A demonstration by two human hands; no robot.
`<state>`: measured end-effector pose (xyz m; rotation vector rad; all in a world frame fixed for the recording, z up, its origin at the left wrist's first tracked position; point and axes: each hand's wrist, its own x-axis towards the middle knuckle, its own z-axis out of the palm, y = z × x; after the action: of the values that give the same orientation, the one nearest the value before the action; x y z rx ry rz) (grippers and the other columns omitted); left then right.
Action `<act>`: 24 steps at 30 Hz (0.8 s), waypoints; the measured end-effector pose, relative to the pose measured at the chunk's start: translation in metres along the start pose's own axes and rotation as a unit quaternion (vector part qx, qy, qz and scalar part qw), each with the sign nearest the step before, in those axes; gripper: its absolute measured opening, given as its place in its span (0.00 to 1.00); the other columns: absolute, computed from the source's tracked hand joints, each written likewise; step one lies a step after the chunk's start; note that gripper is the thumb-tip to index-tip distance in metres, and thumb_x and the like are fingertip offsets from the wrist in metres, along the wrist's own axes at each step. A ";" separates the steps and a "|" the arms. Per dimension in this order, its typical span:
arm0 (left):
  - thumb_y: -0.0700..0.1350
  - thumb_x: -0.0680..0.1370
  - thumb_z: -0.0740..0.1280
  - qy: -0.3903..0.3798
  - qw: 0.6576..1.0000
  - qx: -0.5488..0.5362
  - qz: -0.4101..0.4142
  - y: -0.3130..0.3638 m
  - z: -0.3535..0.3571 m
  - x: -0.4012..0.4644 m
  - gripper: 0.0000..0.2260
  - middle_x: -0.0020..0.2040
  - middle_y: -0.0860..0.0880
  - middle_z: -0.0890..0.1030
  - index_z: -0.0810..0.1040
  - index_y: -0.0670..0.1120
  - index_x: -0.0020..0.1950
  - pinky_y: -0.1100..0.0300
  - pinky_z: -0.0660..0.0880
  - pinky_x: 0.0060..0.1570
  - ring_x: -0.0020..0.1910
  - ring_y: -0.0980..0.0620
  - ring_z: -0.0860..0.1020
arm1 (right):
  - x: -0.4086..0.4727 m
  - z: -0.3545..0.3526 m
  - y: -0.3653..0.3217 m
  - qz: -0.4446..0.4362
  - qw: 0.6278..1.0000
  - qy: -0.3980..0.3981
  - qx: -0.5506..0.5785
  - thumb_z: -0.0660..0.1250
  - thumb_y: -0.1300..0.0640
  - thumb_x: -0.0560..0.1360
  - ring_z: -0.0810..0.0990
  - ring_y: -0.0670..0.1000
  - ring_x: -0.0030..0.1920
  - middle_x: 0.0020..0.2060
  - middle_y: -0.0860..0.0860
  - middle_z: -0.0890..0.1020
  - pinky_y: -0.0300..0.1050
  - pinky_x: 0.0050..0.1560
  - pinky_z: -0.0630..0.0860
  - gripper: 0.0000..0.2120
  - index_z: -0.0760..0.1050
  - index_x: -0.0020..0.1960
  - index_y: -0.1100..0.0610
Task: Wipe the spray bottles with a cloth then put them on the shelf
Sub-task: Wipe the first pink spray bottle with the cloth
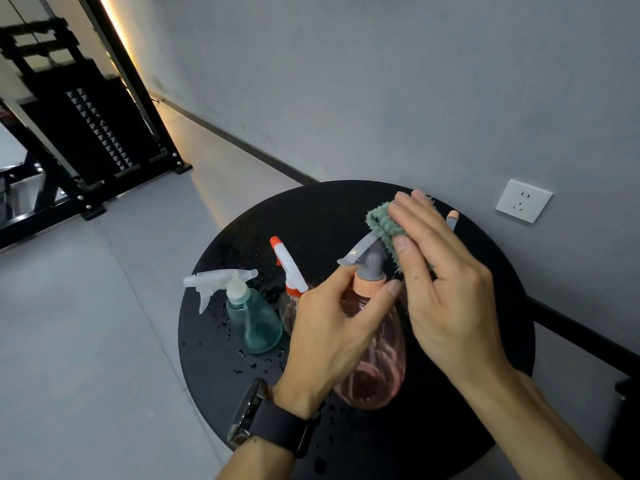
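Note:
My left hand grips a pink translucent spray bottle by its neck, just under the grey spray head. My right hand presses a green cloth against the top of that head. The bottle's orange nozzle tip sticks out past my right fingers. A teal bottle with a white trigger stands on the round black table, left of my hands. Behind it stands a bottle with a white and orange trigger, partly hidden by my left hand.
Water drops lie on the table around the standing bottles. A black metal shelf frame stands on the grey floor at the far left. A grey wall with a white socket runs behind the table. A watch is on my left wrist.

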<state>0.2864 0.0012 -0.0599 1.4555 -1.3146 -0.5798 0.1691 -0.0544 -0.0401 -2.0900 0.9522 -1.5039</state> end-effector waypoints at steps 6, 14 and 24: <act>0.61 0.71 0.73 0.002 0.989 -0.132 -0.060 0.004 0.001 0.001 0.17 0.42 0.52 0.87 0.73 0.53 0.51 0.54 0.77 0.43 0.40 0.55 0.82 | -0.005 0.005 0.000 -0.045 0.999 -0.014 0.002 0.61 0.67 0.79 0.66 0.52 0.74 0.69 0.55 0.73 0.43 0.74 0.63 0.17 0.73 0.67 0.66; 0.52 0.72 0.73 0.067 0.962 -0.250 -0.082 0.011 -0.013 0.006 0.13 0.46 0.42 0.86 0.75 0.48 0.50 0.45 0.82 0.49 0.44 0.43 0.85 | -0.012 0.009 0.009 -0.058 0.997 -0.057 0.001 0.63 0.66 0.78 0.67 0.49 0.73 0.69 0.53 0.72 0.39 0.72 0.64 0.18 0.72 0.67 0.65; 0.53 0.71 0.72 0.032 0.963 -0.244 -0.106 0.007 -0.014 0.006 0.17 0.45 0.43 0.87 0.76 0.45 0.54 0.49 0.82 0.47 0.42 0.45 0.84 | -0.013 0.008 0.009 -0.054 0.997 -0.060 -0.011 0.63 0.66 0.78 0.67 0.49 0.73 0.69 0.54 0.73 0.40 0.72 0.64 0.17 0.73 0.67 0.66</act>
<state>0.2973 0.0016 -0.0473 1.1947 -0.8849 -0.9174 0.1717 -0.0515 -0.0575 -2.2524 0.8289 -1.4051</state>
